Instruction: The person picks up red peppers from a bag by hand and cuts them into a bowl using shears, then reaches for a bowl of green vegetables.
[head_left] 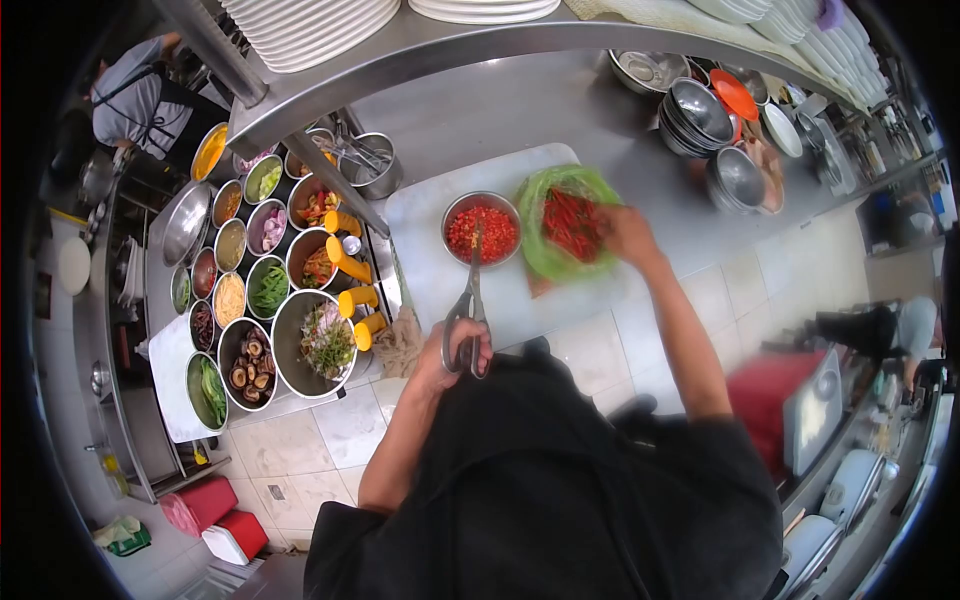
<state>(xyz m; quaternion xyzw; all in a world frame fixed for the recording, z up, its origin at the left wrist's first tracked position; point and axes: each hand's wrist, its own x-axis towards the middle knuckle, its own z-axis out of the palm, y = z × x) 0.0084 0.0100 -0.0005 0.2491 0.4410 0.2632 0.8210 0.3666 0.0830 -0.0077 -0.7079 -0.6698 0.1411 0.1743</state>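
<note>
My left hand (455, 352) is wrapped round the handles of a pair of scissors (474, 300). Their blades reach into a steel bowl (446, 228) of cut red chillies (482, 236). To the right, a green plastic bag (541, 257) lies open with whole red chillies (570, 226) inside. My right hand (628, 238) is at the bag's right side, its fingers against the chillies. Motion blur hides whether those fingers are closed on any. Bowl and bag both rest on a white cutting board (425, 215).
Left of the board stand many steel containers of ingredients, including mushrooms (250, 368) and yellow-capped bottles (350, 260). Stacked steel bowls (695, 115) sit at the back right. A metal shelf (450, 40) with plates overhangs the counter. Two other people (150, 100) work at the far sides.
</note>
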